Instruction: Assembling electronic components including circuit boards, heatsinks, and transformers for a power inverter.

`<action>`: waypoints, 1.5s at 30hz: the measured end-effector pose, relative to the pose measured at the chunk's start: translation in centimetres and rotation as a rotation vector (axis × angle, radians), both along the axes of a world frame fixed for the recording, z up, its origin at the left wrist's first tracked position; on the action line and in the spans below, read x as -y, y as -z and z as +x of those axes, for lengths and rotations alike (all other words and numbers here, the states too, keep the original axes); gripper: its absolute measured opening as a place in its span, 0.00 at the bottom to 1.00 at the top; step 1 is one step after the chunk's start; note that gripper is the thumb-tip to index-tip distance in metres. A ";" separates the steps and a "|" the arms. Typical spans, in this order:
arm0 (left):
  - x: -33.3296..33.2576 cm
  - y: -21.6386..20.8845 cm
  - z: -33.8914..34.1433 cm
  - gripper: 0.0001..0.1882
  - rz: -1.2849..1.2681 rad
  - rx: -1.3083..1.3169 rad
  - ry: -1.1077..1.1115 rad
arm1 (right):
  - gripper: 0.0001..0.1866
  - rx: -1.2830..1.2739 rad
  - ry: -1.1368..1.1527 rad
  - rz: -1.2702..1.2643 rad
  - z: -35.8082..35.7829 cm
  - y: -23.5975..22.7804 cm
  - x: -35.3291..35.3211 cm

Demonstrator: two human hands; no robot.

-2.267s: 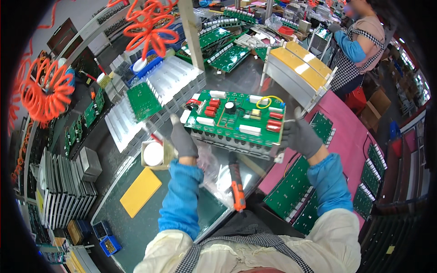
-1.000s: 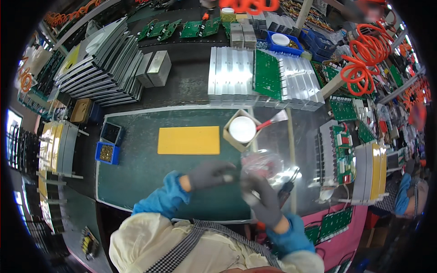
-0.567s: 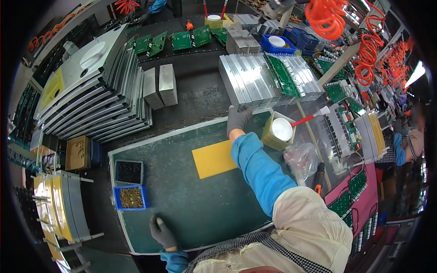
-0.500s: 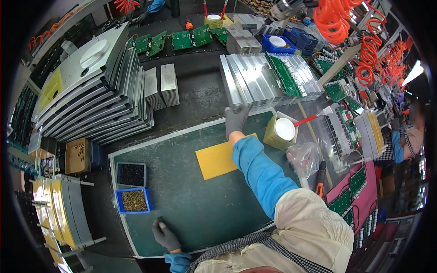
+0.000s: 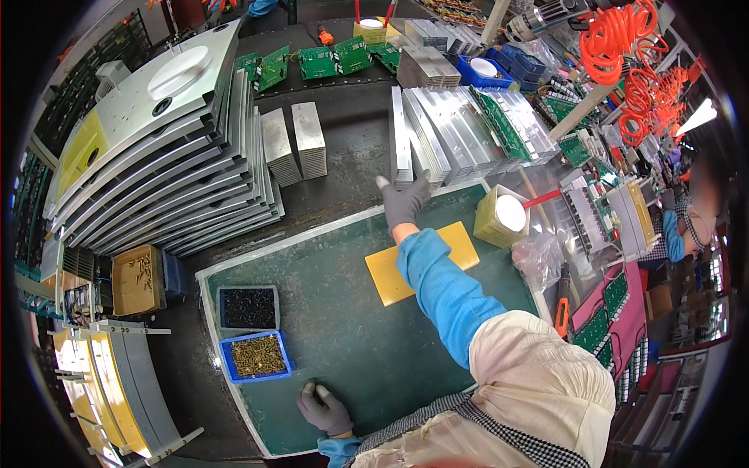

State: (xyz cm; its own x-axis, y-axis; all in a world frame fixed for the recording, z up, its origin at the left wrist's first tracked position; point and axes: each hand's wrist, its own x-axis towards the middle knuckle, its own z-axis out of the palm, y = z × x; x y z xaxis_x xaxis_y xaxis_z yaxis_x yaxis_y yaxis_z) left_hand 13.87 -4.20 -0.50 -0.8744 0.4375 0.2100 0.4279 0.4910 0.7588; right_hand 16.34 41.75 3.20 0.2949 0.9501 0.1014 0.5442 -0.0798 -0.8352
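My right hand [image 5: 405,203], in a grey glove, reaches across the green mat [image 5: 328,335] to the near end of a stack of silver metal strips [image 5: 452,129]. Its thumb and fingers are spread, with nothing seen between them; whether they touch the metal cannot be told. A narrow upright pile of strips [image 5: 400,144] stands just beyond the fingertips. Under my right forearm lies a yellow rectangular sheet [image 5: 390,277], partly covered by the sleeve. My left hand [image 5: 325,409], also gloved, rests at the mat's near edge, fingers loosely bent and slightly apart, holding nothing visible.
Left of the mat's middle sit a tray of black screws [image 5: 248,307] and a blue tray of brass-coloured screws [image 5: 259,356]. Large metal panels [image 5: 179,156] are piled at left. A white-lidded container [image 5: 499,218], plastic bag [image 5: 538,261] and orange-handled screwdriver [image 5: 562,304] stand right.
The view has shifted, so the bench appears farther right. My right hand has moved left along the front of the strip stack, and its thumb and fingers have spread wider.
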 end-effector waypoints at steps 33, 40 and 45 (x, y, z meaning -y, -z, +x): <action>-0.9 -1.0 -0.4 0.08 -0.075 -0.050 -0.001 | 0.29 0.130 -0.597 -0.190 5.2 -8.4 -11.7; 0.2 -0.5 0.0 0.07 0.043 -0.053 0.024 | 0.15 -0.653 -0.675 -0.552 12.4 -17.2 -2.4; 1.5 0.8 0.0 0.09 0.163 0.067 0.029 | 0.27 -0.806 -0.895 -0.513 21.0 -19.5 9.8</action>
